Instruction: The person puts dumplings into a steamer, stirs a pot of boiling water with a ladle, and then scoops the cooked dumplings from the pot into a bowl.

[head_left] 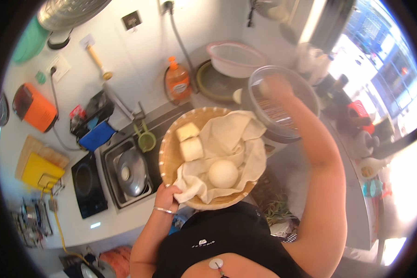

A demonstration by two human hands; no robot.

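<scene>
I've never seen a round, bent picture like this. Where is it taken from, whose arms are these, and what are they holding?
There is no machine: a person wears a wide fisheye camera on the head, looking down, so straight edges bend. The left hand grips the rim of a woven basket lined with a cream cloth, holding a white round bun and two pale blocks. The right hand reaches up into a clear plastic tub. Below lie a sink with a metal lid, and an orange soap bottle.

Home kitchen: sink (125, 173), hob (88, 185).
</scene>
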